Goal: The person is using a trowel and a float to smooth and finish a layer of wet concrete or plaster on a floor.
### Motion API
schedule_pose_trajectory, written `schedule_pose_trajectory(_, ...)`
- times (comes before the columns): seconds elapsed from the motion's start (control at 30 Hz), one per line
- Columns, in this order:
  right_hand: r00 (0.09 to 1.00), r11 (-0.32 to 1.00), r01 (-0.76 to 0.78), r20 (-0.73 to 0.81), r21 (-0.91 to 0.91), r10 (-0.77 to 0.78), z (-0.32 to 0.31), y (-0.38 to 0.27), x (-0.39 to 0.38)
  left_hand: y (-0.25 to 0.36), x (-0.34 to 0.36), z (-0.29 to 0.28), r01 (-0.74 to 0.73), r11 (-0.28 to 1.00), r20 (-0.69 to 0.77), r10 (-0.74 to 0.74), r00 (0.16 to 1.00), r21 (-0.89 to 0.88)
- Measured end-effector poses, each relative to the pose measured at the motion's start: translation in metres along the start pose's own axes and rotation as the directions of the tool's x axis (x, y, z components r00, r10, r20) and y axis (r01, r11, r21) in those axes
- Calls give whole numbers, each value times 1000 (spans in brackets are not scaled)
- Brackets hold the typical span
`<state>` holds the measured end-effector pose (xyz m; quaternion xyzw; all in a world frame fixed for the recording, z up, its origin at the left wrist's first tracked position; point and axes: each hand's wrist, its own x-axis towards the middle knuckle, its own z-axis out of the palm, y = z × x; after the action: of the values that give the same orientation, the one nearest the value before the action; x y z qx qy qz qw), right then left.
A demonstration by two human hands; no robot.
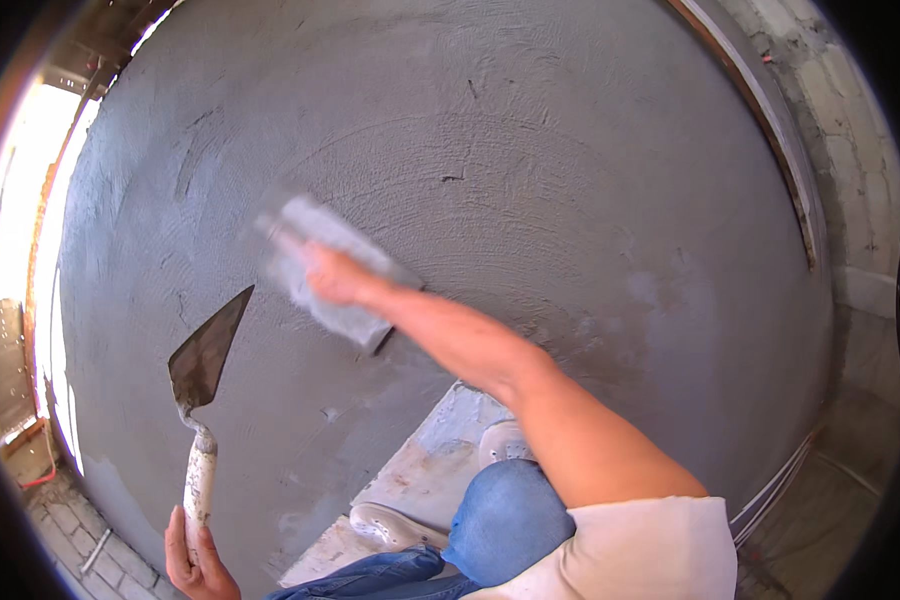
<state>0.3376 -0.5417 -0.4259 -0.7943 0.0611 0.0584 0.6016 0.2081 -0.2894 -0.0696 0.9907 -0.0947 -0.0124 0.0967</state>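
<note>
A broad sheet of damp-looking grey cement plaster (570,190) fills most of the view, marked with curved sweep lines and small gouges. My right hand (338,276) grips a pale rectangular float (342,318) and holds it against the plaster left of the middle; hand and float are smeared by motion. Lower left, my left hand (200,562) is closed around the white, cement-spotted handle of a pointing trowel (206,355). Its dark triangular blade points up and slightly right, with no mortar heap visible on it.
Beneath me is a pale, stained board (425,455), with my light-coloured clogs (395,525) on it. A wooden strip (760,100) edges the plaster at upper right, beside bare blockwork (850,140). Bright openings lie at far left, above grey paving (80,535). Thin rods (775,490) lean at lower right.
</note>
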Motion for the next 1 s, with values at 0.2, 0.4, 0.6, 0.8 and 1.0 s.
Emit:
schedule_pose_trajectory(0.2,972,988,62,233,-142,-27,-57,-29,-1,-9,-12,4,8,1000,-84,-8,996,-7)
schedule_pose_trajectory(0.4,864,909,-228,-502,-348,25,-249,40,-4,-8,-10,2,86,996,-80,-87,993,-16)
schedule_pose_trajectory(0.6,283,817,-563,-899,127,335,-343,182,-213,-7,-10,6,33,999,-53,-34,998,-23)
schedule_pose_trajectory(0.8,-154,757,11,-747,654,647,-279,234,-388,-19,-9,4,46,999,-77,-47,996,-11)
schedule_pose_trajectory(1.0,204,755,1,-739,656,642,-328,198,-297,-7,0,7,75,991,1,-75,997,-111)
